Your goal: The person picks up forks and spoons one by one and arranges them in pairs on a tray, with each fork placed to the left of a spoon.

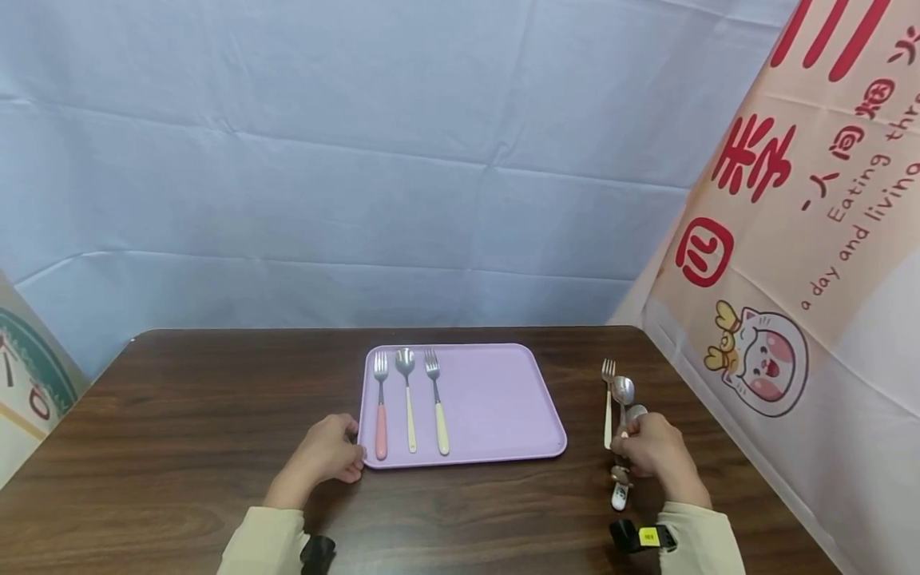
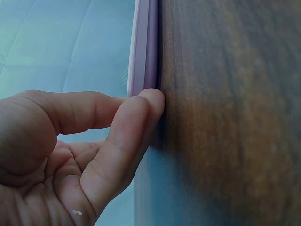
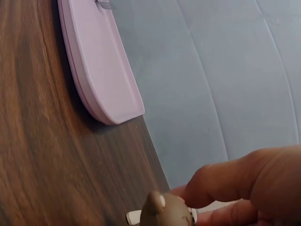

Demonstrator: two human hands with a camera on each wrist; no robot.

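Observation:
A lilac tray (image 1: 496, 403) lies on the table. On its left part rest a pink-handled fork (image 1: 381, 423), a spoon with a pale yellow handle (image 1: 410, 419) and a yellow-handled fork (image 1: 441, 423). My left hand (image 1: 327, 451) pinches the tray's near left corner between thumb and fingers, as the left wrist view shows. Right of the tray, my right hand (image 1: 654, 449) grips a spoon (image 1: 636, 412), whose handle it mostly hides. A brown bear-shaped handle (image 3: 167, 209) sits by its fingers. Beside it lie a cream-handled fork (image 1: 608, 407) and another spoon (image 1: 623, 390).
A white handle end (image 1: 620, 497) with a dark print sticks out toward me below the right hand. The dark wooden table (image 1: 180, 415) ends at a pale blue cloth backdrop (image 1: 323, 200). A printed cloth (image 1: 791, 263) hangs along the right edge.

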